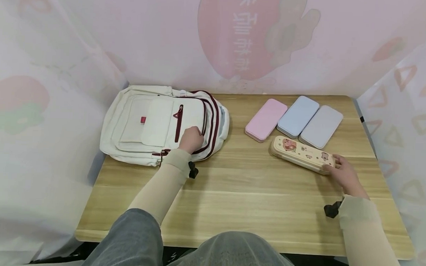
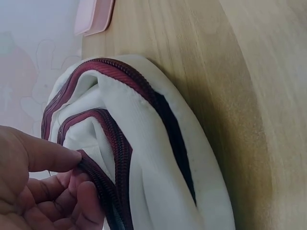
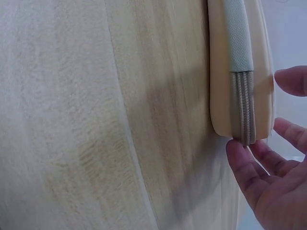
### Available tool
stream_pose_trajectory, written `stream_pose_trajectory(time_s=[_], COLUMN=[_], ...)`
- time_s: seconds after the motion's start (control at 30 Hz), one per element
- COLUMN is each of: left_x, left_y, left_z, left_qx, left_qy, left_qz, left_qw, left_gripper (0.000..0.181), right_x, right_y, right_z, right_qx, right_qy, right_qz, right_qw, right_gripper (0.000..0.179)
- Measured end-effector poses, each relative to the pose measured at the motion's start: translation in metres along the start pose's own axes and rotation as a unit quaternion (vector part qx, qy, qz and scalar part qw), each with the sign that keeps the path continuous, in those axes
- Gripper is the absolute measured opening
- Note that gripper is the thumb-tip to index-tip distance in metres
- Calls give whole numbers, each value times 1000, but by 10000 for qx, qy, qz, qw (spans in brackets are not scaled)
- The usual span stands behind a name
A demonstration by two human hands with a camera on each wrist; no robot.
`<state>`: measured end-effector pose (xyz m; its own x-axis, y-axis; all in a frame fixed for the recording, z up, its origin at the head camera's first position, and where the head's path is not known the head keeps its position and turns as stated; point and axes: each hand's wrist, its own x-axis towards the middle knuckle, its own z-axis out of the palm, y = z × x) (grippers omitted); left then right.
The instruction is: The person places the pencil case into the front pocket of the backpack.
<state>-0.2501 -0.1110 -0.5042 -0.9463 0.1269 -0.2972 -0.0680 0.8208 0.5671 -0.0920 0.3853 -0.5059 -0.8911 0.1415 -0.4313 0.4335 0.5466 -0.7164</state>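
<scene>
A white backpack point(image 1: 153, 123) with dark red zips lies on its back at the table's left. My left hand point(image 1: 191, 140) is at its top end; in the left wrist view, thumb and fingers pinch the red zip edge point(image 2: 93, 175) of a parted compartment. To the right, my right hand point(image 1: 346, 177) holds the right end of a cream pencil case point(image 1: 298, 152) printed with cartoon bears. In the right wrist view, the fingertips point(image 3: 238, 151) meet the end of the case's zip point(image 3: 245, 105), with the thumb at the top-face side.
Behind the pencil case lie a pink tin-like case point(image 1: 266, 119), a light blue one point(image 1: 298, 115) and a pale grey one point(image 1: 321, 126), close side by side. The wooden table point(image 1: 245, 204) has printed cloth point(image 1: 160, 37) around its back and sides.
</scene>
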Motion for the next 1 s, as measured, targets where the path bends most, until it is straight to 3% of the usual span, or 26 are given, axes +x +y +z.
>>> stream_pose_trajectory(time_s=[0.3,0.6,0.73,1.0], left_x=[-18,-40,-45,-48], left_y=[-1,-11,-14,-11], left_z=[-7,-6,-5,-2], left_qx=[-479,-1183,-1483,-1209], left_qy=[-458,-747,-712,-556], left_qz=[-204,-250,-249,-268], left_qw=[9976,9898,9861,9907], left_gripper=[45,44,44,27], right_x=[1,3,3,2], right_y=[3,4,1,-2], right_z=[1,-6,-9,-5], right_qx=[-76,-241,-331,-109], right_qy=[-63,-67,-141,-85], right_qz=[-59,42,105,225], right_qw=[9999,9997,9993,9997], right_gripper=[83,84,85,83])
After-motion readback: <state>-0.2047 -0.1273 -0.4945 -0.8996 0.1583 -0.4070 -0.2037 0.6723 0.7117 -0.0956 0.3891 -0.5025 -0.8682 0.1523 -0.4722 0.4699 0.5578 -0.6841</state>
